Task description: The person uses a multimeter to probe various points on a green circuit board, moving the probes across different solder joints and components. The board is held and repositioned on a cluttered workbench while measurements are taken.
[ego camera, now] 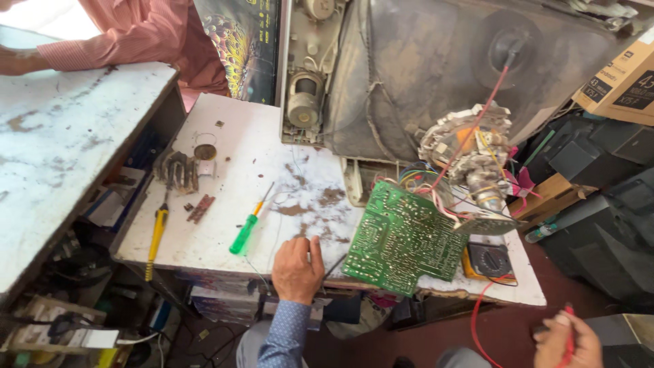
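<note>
Left hand: my left hand (298, 270) rests on the near edge of the white worktop (238, 163), fingers curled loosely, pinching a thin black probe (333, 266) that points toward the circuit board.
Right hand: my right hand (567, 341) hangs low off the bench near the lower right corner of view, closed around a red probe (569, 339); its red lead (477, 320) loops up to the meter.
Circuit board: the green circuit board (403, 238) stands tilted at the bench's near edge, solder side toward me, just beside my left hand, tied by coloured wires to the tube's neck.
Meter: a yellow-cased multimeter (488, 262) lies flat behind the board's right corner, partly hidden.
Edges: the worktop's near edge runs under my left wrist; its right corner ends just past the meter, with dark floor beyond.
Open room: a bare, stained patch of worktop lies between the green screwdriver (248, 228) and the board.
Housing: the open television shell (463, 75) holds a dusty grey picture tube with a speaker (304, 99) in its left side bay.
Materials: the worktop is chipped white paint with brown scuffs; a yellow-handled tool (157, 235) overhangs the left edge.
Other person: a pink striped sleeve (129, 34) leans on the neighbouring grey counter (61, 150).
</note>
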